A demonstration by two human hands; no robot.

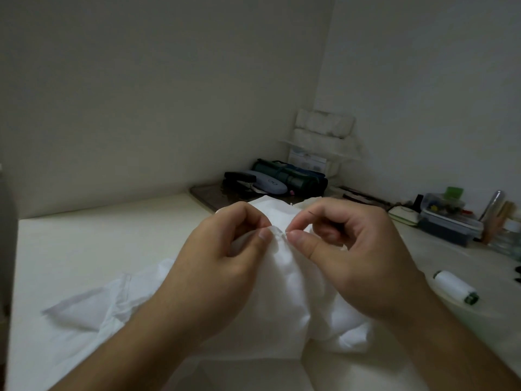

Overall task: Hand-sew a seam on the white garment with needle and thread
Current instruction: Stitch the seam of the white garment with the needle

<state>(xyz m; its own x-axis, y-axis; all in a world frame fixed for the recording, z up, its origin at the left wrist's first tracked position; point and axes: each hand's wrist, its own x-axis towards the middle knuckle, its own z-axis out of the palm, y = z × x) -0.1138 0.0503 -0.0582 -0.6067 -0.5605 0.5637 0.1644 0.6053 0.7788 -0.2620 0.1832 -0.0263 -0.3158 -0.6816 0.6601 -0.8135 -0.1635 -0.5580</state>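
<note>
The white garment (pixel 284 292) lies bunched on the pale table (pixel 84 244), raised in the middle between both hands. My left hand (pixel 217 266) pinches a small fold of its edge between thumb and forefinger. My right hand (pixel 352 255) pinches the needle (pixel 298 225) at that fold; its thin dark end sticks up past my forefinger. The thread is too fine to make out. A spool of white thread (pixel 455 286) lies on its side to the right of my right wrist.
At the back stand a dark tray (pixel 203 197), a stapler (pixel 239 179), a grey glasses case (pixel 267 184) and a green rolled pouch (pixel 293 176). White stacked shelves (pixel 324 136) fill the corner. Plastic boxes (pixel 445 218) and jars crowd the right edge.
</note>
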